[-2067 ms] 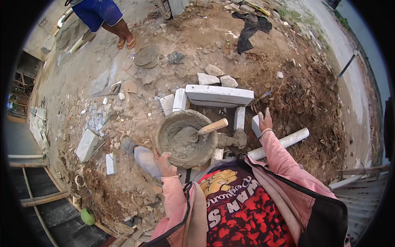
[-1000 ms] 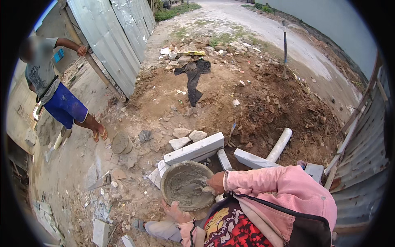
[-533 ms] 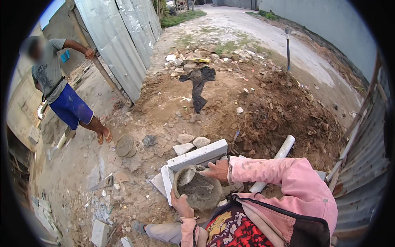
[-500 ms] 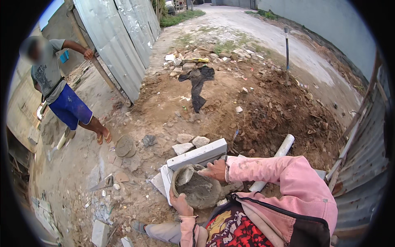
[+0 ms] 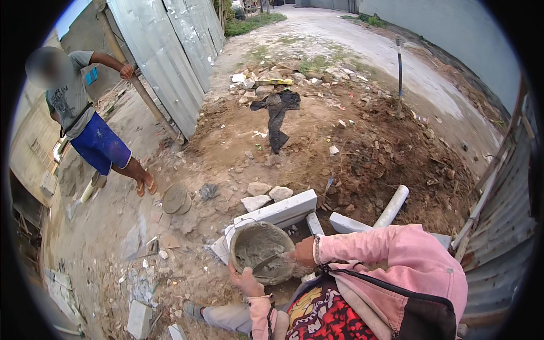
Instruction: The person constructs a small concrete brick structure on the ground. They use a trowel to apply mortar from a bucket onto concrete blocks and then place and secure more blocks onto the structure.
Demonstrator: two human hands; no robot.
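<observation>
A mortar-caked bucket [image 5: 235, 241] with a thin wire handle leans tilted against pale blocks in front of me, wet grey mortar [image 5: 255, 249] inside it. My left hand [image 5: 246, 281] grips its near left rim, fingers partly behind the wall. At the right side of the bucket, my right hand [image 5: 303, 252] is closed round the handle end of a trowel [image 5: 269, 259], whose mortar-coated blade rests in the mix. The trowel's handle is mostly hidden by my fingers. Just beyond the bucket lies a long pale block [image 5: 277, 209].
Another person [image 5: 85, 102] stands at left, one hand on a wooden post [image 5: 141, 90] by metal sheeting. A second mortar-filled bucket [image 5: 176, 199] sits on the ground. A white pipe [image 5: 391, 206], loose stones [image 5: 256, 203] and a dirt mound [image 5: 385, 153] lie ahead; corrugated metal [image 5: 504, 226] stands at right.
The trowel blade has dropped from the bucket's upper left into the mortar, and my right hand has moved slightly right and down. The bucket's mouth now tips more toward me.
</observation>
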